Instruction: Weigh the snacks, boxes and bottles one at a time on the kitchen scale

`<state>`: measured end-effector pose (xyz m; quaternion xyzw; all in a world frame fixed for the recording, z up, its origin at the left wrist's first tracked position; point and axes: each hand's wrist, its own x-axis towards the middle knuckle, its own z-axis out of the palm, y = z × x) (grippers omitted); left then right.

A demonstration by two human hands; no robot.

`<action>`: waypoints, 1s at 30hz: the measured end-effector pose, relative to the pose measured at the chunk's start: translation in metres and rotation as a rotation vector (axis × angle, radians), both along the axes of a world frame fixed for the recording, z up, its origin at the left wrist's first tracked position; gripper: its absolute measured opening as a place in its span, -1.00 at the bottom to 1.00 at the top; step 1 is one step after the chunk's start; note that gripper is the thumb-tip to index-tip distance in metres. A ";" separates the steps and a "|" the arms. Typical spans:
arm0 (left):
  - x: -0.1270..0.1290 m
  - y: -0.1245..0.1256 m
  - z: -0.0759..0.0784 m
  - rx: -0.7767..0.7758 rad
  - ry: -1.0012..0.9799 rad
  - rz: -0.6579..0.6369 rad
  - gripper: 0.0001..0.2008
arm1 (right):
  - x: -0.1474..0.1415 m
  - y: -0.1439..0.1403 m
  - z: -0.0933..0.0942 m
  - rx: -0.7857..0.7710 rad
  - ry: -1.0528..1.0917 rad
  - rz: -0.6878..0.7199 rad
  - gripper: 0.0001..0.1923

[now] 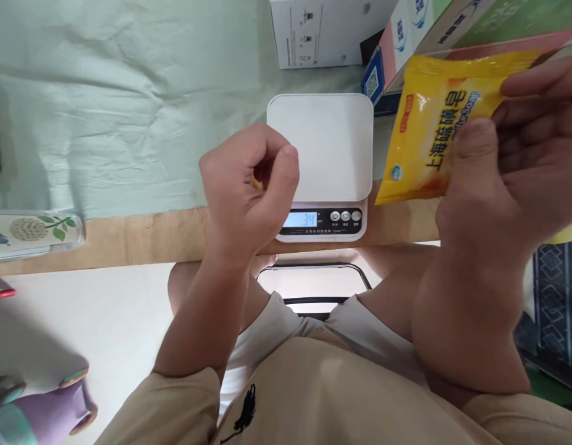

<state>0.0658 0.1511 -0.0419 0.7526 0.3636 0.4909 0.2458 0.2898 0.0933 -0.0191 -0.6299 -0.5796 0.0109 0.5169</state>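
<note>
My right hand grips a yellow soap packet at its right side, thumb in front and fingers behind. The packet is held up to the right of a white kitchen scale, with its printed front facing me. My left hand is closed in a fist above the scale's left edge. A small orange bit shows inside the curled fingers; the rest of it is hidden. Bare white platform shows on the scale, and its lit display reads what looks like 34. The fist covers the display's left end.
Behind the scale stand a white box and a pink-green carton. A pale green cloth covers the table up to its wooden front edge. A flower-patterned item lies at the left; a black-framed stool is below.
</note>
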 end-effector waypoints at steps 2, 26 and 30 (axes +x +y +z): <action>-0.001 0.001 0.000 -0.042 0.020 -0.008 -0.68 | -0.014 0.004 0.002 0.010 0.033 0.072 -0.83; -0.003 -0.003 0.017 -0.100 0.204 0.175 -0.88 | -0.031 0.008 -0.018 -0.200 0.108 0.169 -0.80; 0.000 -0.002 0.012 -0.125 0.212 0.176 -0.91 | -0.031 0.007 -0.016 -0.227 0.138 0.165 -0.81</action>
